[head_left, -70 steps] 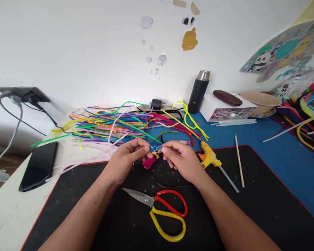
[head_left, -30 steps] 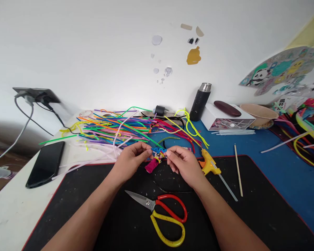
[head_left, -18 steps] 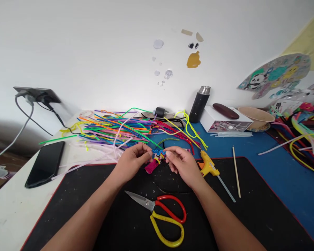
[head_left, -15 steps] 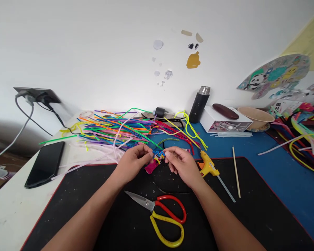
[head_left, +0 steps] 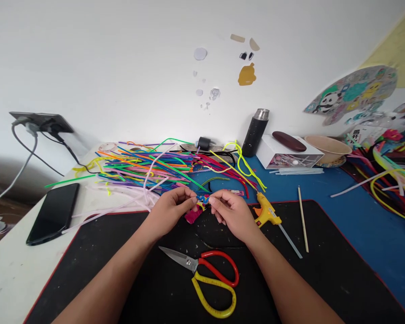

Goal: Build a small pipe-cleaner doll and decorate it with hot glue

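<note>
A short zigzag of blue pipe cleaner [head_left: 203,199] is stretched between my two hands. My left hand [head_left: 174,208] pinches one end between thumb and fingers. At the other end, my right hand [head_left: 231,211] has its thumb and forefinger closed on it. Just below and behind lies a small magenta figure [head_left: 192,215] with yellow and black parts, partly covered by my left fingers. Scissors [head_left: 197,265] with one red and one yellow handle lie on the black mat [head_left: 148,270] between my forearms.
A yellow glue gun [head_left: 267,211] and a wooden stick [head_left: 303,218] lie to the right. Many coloured pipe cleaners [head_left: 145,164] are heaped at the back left. A phone [head_left: 54,213] lies left. A black flask [head_left: 255,132] and white box [head_left: 286,152] stand behind.
My hands have drawn slightly closer and the blue zigzag looks more bunched. The magenta figure is now more covered by my left fingers. The whole view has shifted a little.
</note>
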A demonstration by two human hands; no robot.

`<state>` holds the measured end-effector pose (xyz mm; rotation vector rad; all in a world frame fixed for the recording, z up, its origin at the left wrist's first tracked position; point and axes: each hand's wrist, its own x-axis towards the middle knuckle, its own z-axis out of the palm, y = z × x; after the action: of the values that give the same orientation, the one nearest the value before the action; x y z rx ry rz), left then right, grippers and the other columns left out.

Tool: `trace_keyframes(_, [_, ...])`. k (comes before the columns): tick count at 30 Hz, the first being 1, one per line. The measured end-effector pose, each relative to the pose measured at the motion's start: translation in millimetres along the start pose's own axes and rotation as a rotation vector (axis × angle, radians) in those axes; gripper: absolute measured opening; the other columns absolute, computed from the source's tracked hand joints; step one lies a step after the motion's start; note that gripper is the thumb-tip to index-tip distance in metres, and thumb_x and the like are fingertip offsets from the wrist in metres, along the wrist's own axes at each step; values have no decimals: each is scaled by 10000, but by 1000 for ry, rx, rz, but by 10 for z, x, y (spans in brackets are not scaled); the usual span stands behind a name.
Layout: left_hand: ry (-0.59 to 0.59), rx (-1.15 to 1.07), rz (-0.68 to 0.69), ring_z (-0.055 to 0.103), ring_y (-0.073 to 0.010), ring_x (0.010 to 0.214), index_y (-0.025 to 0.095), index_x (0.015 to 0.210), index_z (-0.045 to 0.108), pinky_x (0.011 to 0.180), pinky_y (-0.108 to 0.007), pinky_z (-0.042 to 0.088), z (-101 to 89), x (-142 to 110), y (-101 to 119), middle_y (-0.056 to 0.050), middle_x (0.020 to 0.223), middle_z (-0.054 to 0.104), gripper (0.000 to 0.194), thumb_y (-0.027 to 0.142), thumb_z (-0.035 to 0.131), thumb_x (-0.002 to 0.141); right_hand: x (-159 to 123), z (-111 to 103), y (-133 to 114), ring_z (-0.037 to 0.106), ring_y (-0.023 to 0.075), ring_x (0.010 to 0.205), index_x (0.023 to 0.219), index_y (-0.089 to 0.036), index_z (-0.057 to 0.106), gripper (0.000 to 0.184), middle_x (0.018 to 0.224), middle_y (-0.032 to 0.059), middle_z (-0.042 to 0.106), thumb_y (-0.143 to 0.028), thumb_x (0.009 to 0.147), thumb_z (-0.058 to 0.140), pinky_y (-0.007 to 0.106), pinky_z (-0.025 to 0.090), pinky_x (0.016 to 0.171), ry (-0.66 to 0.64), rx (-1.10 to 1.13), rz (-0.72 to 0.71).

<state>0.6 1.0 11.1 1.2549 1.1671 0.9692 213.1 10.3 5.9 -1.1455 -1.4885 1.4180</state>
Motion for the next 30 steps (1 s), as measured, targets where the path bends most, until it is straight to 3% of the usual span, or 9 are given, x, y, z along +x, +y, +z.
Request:
trace_keyframes(13, [46, 264, 58, 595, -183, 708, 203, 863, 673, 694, -304, 461, -3, -29, 65, 7, 752, 664, 266, 468, 668, 888, 8, -6, 90, 578, 146, 587, 990, -218, 741, 225, 793, 10, 677, -417, 967, 638, 272, 457, 540, 34, -193, -81])
trace_keyframes(18, [53, 249, 86, 675, -218, 794, 201, 1035, 692, 760, -340, 524, -32, -19, 57, -17, 836, 716, 349, 526, 647, 916, 4, -13, 61, 567, 132, 561, 945, -214, 731, 231, 774, -1, 662, -425, 964, 640, 269, 451, 540, 39, -173, -66])
trace_keyframes(23, [56, 578, 151, 684, -255, 898, 224, 1025, 717, 806, -373, 508, -26, -21, -23, -56, 969, 757, 331, 535, 642, 937, 18, -30, 27, 534, 116, 511, 940, -203, 710, 278, 755, -10, 651, -477, 943, 664, 263, 410, 495, 68, -54, -50])
trace_keyframes(30, [-43, 940, 151, 669, -315, 936, 219, 983, 678, 789, -399, 476, 24, -52, -104, -74, 943, 725, 290, 496, 721, 910, 22, -42, 13, 526, 106, 498, 949, -197, 714, 297, 746, -16, 639, -491, 940, 675, 260, 383, 477, 61, -30, -32])
